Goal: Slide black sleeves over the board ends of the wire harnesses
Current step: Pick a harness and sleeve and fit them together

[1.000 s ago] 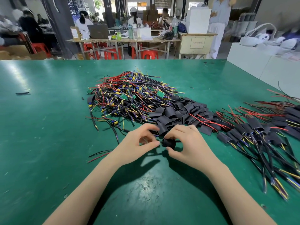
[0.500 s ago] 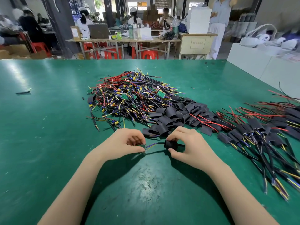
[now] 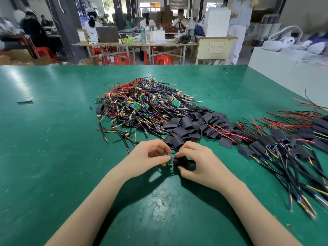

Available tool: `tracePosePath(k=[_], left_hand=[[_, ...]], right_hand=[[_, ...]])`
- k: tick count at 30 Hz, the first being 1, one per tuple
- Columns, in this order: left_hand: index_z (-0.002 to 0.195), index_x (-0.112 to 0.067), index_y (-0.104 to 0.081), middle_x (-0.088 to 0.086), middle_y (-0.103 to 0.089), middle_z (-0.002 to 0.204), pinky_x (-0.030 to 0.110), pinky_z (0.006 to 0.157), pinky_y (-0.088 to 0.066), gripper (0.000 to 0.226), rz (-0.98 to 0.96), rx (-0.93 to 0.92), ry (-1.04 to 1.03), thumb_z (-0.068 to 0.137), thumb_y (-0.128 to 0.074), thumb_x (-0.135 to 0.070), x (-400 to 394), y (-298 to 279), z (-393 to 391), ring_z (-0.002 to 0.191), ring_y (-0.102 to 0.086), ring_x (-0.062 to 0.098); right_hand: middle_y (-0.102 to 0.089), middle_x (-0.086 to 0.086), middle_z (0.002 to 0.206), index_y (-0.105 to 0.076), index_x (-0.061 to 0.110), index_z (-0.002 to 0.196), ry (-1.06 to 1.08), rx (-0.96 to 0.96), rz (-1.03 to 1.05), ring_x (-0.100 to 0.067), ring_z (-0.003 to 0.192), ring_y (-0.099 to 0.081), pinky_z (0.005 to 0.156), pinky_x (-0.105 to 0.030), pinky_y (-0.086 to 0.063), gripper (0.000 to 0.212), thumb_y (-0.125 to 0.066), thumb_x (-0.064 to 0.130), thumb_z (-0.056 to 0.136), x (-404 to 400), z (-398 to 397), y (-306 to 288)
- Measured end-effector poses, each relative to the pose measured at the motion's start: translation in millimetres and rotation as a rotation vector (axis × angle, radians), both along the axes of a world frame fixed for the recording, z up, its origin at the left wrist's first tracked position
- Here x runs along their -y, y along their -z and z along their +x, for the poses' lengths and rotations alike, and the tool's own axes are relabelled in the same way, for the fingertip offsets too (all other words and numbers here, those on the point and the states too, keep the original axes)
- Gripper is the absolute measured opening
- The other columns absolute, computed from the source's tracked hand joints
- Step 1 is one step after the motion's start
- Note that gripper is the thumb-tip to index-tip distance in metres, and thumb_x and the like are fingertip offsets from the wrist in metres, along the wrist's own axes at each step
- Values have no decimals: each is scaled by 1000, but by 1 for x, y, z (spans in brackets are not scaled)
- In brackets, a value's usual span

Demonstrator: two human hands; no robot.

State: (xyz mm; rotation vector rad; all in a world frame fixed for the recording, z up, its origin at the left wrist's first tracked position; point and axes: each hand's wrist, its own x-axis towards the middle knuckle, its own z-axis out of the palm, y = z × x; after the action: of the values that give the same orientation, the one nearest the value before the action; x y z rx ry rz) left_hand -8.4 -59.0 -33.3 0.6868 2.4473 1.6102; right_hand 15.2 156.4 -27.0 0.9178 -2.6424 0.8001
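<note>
At the far left of the frame, a short black tube offcut (image 3: 24,102) lies alone on the green table (image 3: 44,157). Moving right, a big tangle of unsleeved wire harnesses (image 3: 140,107) sits in the upper middle of the table, red, yellow, purple and black leads mixed with small green boards. Against its lower right edge lies a heap of loose black sleeves (image 3: 193,123), flattened and overlapping.

Just below that heap, in the centre of the frame, the two hands meet above the table. The left hand (image 3: 150,157) has its thumb and fingers curled in a tight pinch on a small green board (image 3: 169,159), the end of one harness; the board pokes out to the right of the fingertips. The right hand (image 3: 200,162) is curled around a black sleeve (image 3: 181,161), pinching it between thumb and fingers, with the sleeve's mouth facing left and touching the board's edge. How far the board sits inside the sleeve cannot be told, since the fingers cover the join. Both forearms run down to the bottom corners of the frame, and their shadow falls on the table beneath.

Further right, a spread of finished harnesses (image 3: 276,144) fans across the table, each with a black sleeve over its board end and cables trailing toward the lower right. At the upper right edge stands a white box (image 3: 271,71) beside the table.
</note>
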Motion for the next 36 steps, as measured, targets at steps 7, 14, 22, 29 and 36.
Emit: tracePosePath(k=[7, 14, 22, 29, 36], left_hand=[[92, -37, -67, -4, -68, 92, 21, 68, -47, 29, -107, -31, 26, 67, -81, -38, 1, 4, -1, 78, -58, 10], [88, -31, -65, -4, -65, 83, 23, 65, -48, 30, -147, -69, 11, 69, -82, -14, -2, 2, 1, 69, -56, 11], [82, -21, -66, -10, -60, 64, 12, 59, -36, 14, -290, -172, -31, 79, -77, -12, -8, 1, 7, 58, -50, 1], [82, -29, -60, -14, -56, 68, 12, 56, -35, 28, -291, -296, -47, 78, -72, -4, -9, -2, 9, 56, -46, 4], [84, -11, -70, -20, -47, 53, 11, 53, -30, 7, -355, -436, -178, 80, -69, -5, -8, 0, 8, 53, -47, -1]], right_hand=[[-60, 3, 93, -70, 17, 94, 6, -35, 8, -16, 86, -58, 75, -37, -50, 20, -69, 20, 74, 2, 3, -2], [-59, 4, 92, -69, 15, 94, -8, -36, -30, -13, 85, -56, 76, -34, -50, 20, -71, 18, 74, 2, 4, -2], [-58, 5, 89, -69, 16, 90, -4, -29, -75, -7, 79, -52, 73, -26, -48, 16, -71, 16, 74, 3, 4, -2], [-60, 5, 82, -70, 16, 86, 34, -35, -195, -7, 73, -55, 64, -14, -42, 17, -73, 12, 69, 6, 4, -1], [-60, 8, 85, -71, 21, 91, 54, -23, -225, -10, 75, -57, 66, -19, -46, 20, -73, 18, 71, 5, 3, 0]])
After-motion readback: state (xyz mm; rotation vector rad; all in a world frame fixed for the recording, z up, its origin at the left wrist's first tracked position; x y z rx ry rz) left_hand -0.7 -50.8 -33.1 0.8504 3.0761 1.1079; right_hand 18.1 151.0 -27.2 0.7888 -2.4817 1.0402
